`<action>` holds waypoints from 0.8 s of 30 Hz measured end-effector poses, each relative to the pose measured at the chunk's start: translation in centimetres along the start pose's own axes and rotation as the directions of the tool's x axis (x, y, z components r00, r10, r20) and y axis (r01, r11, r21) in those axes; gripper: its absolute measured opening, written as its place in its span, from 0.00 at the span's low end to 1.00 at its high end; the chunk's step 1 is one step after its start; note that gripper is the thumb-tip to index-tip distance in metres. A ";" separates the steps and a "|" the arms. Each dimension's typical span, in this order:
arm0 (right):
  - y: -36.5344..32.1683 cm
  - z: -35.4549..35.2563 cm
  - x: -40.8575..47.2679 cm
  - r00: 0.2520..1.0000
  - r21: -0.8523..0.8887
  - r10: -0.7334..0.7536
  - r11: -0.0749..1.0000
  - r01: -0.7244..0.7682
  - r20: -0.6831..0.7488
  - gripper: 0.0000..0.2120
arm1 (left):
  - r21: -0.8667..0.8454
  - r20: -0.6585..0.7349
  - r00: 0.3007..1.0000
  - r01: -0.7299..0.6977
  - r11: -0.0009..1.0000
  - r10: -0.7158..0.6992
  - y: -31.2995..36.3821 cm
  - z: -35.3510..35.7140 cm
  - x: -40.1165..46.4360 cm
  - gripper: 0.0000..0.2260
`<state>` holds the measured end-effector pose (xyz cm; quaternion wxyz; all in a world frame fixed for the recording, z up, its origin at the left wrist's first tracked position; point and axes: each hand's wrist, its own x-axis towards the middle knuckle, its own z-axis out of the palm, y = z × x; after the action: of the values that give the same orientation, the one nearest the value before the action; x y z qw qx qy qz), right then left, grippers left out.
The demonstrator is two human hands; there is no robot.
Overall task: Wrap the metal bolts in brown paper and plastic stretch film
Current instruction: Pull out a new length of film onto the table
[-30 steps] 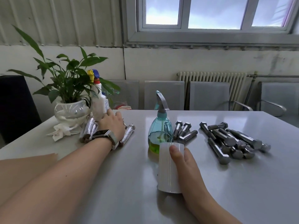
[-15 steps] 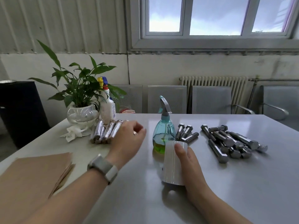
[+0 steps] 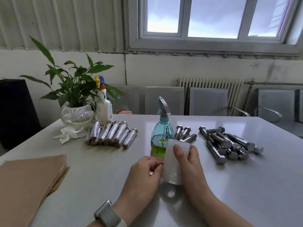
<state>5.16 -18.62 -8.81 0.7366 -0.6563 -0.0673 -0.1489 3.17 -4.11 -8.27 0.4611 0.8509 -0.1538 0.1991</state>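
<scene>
A white roll of stretch film (image 3: 172,163) stands upright on the grey table (image 3: 246,185), gripped by my right hand (image 3: 190,163) with the thumb across its front. My left hand (image 3: 144,171) touches the roll's left side with curled fingertips. A pile of several bare metal bolts (image 3: 229,145) lies to the right, and three more bolts (image 3: 185,134) lie behind the roll. Several wrapped bolts (image 3: 111,134) lie in a row at the back left. A stack of brown paper (image 3: 27,182) sits at the near left edge.
A teal spray bottle (image 3: 161,136) with green liquid stands just behind the roll. A potted plant (image 3: 77,102), a white bottle (image 3: 104,107) and a crumpled tissue (image 3: 67,135) sit at the back left. Grey chairs (image 3: 208,100) line the far side.
My left hand left the wrapped bolts at the back left and came across to the film roll. My right hand kept its hold on the roll.
</scene>
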 end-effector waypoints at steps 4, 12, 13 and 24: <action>0.1 -0.1 0.1 1.000 0.043 0.017 0.999 -0.017 0.010 0.21 | -0.085 0.134 0.982 0.144 0.986 -0.132 -0.5 -0.2 0.2 0.10; -0.4 -0.4 -0.1 0.992 0.171 0.126 0.977 -0.126 0.014 0.27 | -0.205 0.162 0.956 0.276 0.939 -0.246 -0.4 -1.0 -0.1 0.05; -0.4 -0.4 -0.1 0.990 0.181 0.138 0.974 -0.138 0.009 0.27 | -0.205 0.163 0.954 0.282 0.937 -0.251 -0.4 -1.0 -0.1 0.04; -0.4 -0.7 -0.1 0.965 0.303 0.251 0.917 -0.260 0.071 0.28 | -0.100 0.102 0.978 0.192 0.976 -0.182 -0.1 -1.3 -0.2 0.05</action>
<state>4.89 -19.34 -8.51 0.8424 -0.5379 -0.0151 -0.0288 2.83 -2.96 -7.82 0.5162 0.8433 -0.1050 0.1067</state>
